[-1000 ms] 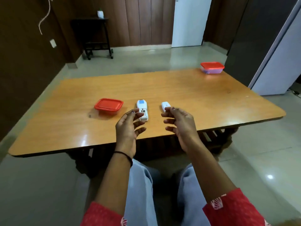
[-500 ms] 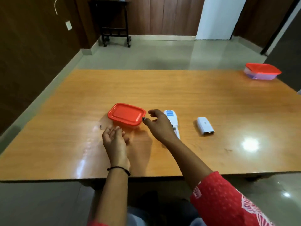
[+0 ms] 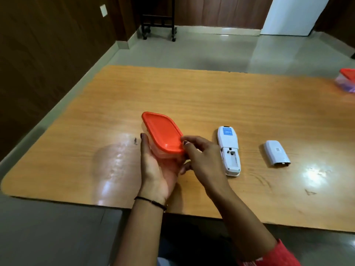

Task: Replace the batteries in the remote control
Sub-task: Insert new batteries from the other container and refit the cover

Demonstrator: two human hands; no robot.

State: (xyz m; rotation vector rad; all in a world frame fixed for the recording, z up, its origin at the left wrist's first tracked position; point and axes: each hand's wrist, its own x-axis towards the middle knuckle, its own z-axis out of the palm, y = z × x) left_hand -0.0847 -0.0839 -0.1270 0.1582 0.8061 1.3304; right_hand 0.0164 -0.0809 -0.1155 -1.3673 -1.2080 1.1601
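A white remote control (image 3: 229, 150) lies face down on the wooden table (image 3: 211, 96), its battery bay uncovered and empty. Its white battery cover (image 3: 276, 153) lies apart to the right. A small clear container with an orange lid (image 3: 162, 134) sits tilted in my left hand (image 3: 157, 167), which cups it from below and from the left. My right hand (image 3: 201, 156) pinches the near right corner of the orange lid. The container's contents are hidden.
A second container with a red lid (image 3: 346, 79) sits at the table's far right edge. A dark wheeled stand (image 3: 158, 18) is on the floor beyond the table. The table's near edge runs just in front of my wrists.
My hands went from hovering near the remote to the orange-lidded container. The left hand has lifted and tilted it, and the right hand has closed on the lid's corner.
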